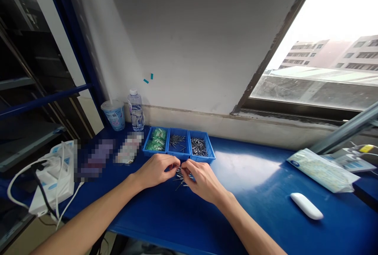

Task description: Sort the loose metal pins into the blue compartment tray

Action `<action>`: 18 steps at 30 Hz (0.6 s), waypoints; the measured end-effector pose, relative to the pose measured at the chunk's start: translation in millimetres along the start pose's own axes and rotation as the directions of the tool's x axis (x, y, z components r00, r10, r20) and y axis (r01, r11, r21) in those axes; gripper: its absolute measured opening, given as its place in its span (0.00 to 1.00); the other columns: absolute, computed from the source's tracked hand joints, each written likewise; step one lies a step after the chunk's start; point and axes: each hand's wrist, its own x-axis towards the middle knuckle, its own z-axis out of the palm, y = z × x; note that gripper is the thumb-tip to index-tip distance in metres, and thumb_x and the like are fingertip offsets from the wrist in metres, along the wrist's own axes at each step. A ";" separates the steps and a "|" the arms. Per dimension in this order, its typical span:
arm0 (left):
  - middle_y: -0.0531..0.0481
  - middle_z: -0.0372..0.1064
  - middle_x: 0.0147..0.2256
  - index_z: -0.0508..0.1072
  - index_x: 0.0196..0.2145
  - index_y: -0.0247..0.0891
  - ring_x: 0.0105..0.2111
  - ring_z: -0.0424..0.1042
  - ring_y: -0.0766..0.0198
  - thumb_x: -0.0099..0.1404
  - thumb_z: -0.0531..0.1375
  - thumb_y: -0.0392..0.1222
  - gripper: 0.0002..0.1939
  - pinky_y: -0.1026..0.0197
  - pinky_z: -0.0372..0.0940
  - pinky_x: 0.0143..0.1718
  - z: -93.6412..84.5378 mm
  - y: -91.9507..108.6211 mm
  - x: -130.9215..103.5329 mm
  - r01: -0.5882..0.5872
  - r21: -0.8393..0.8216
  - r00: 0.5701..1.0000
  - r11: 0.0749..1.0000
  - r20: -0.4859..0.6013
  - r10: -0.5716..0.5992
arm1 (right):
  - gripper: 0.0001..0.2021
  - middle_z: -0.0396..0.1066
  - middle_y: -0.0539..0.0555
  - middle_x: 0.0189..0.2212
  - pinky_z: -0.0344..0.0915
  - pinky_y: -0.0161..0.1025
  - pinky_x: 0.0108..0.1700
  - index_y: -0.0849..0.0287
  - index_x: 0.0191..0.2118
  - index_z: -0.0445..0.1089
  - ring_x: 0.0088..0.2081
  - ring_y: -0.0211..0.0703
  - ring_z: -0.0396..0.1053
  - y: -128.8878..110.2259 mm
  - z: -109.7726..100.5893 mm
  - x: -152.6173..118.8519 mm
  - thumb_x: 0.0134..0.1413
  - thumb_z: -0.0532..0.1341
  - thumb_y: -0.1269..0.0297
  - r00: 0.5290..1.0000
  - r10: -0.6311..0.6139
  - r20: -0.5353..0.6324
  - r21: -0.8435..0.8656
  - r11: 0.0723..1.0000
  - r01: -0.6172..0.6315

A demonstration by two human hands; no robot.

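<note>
My left hand (159,168) and my right hand (203,180) meet fingertip to fingertip just in front of the blue bins. Both are closed in a pinch; what sits between the fingertips is too small and hidden to make out. Under my right fingers lies a small pile of thin silvery metal pieces (178,184) on the blue table, partly covered by the hand. Behind the hands, the middle bin holds loose slim metal pins (176,140). Short shiny metal pieces (199,147) fill the right bin, and the left one holds green-and-clear plastic packets (157,140).
A water bottle (136,111) and a paper cup (114,116) stand at the back left. Power strips with white cables (53,184) lie on the left. Toward the right are a white oblong case (307,206) and a plastic-wrapped pack (323,170). A wall with a window closes off the back.
</note>
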 end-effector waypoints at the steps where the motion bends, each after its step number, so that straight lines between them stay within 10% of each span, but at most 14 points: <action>1: 0.53 0.78 0.35 0.77 0.42 0.40 0.35 0.77 0.62 0.71 0.60 0.34 0.05 0.62 0.65 0.41 -0.5 -0.1 0.5 -0.021 0.015 1.000 1.000 0.006 0.021 | 0.07 0.72 0.49 0.31 0.54 0.36 0.31 0.58 0.41 0.67 0.27 0.37 0.67 -0.4 -0.7 0.2 0.72 0.53 0.70 1.000 0.001 0.001 0.003 1.000 -0.001; 18: 0.52 0.74 0.30 0.73 0.34 0.38 0.31 0.72 0.62 0.71 0.58 0.34 0.07 0.61 0.61 0.35 5.4 0.4 -0.6 -0.063 0.110 0.998 0.992 0.010 0.063 | 0.10 0.71 0.51 0.34 0.56 0.36 0.31 0.58 0.44 0.68 0.29 0.38 0.68 0.2 5.1 -1.4 0.77 0.50 0.67 1.000 0.001 0.007 -0.007 1.000 -0.001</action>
